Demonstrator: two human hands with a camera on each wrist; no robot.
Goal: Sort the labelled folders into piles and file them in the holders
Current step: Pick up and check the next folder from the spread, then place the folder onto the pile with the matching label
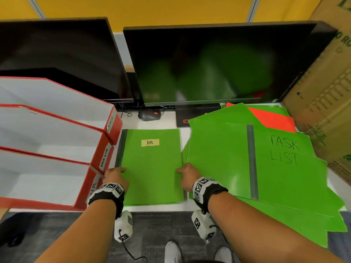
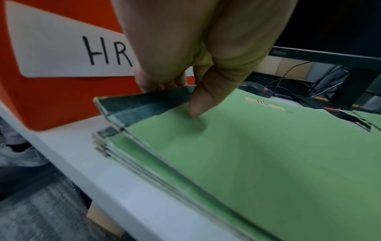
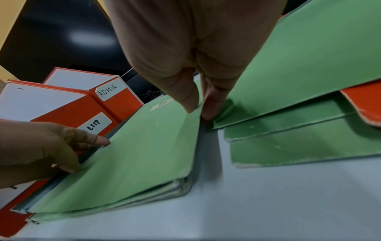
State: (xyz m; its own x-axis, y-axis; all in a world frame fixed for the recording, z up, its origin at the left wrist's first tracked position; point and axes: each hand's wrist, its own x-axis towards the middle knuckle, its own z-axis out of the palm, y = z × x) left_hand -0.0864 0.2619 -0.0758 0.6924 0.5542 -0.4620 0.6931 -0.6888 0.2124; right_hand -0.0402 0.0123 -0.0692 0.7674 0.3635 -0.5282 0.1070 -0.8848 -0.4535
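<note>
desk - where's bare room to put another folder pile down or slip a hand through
Little. A narrow white strip of desk runs between the HR pile and the loose green folders; a small patch lies behind the pile, by the mouse. The left is crowded with red holders, the right with folders.

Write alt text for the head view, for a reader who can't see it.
Two hands, left hand and right hand, grip the side edges of a green folder pile labelled HR on a white desk. Three red holders stand to its left; loose green folders, one marked TASK LIST, lie to its right before a dark monitor.
</note>
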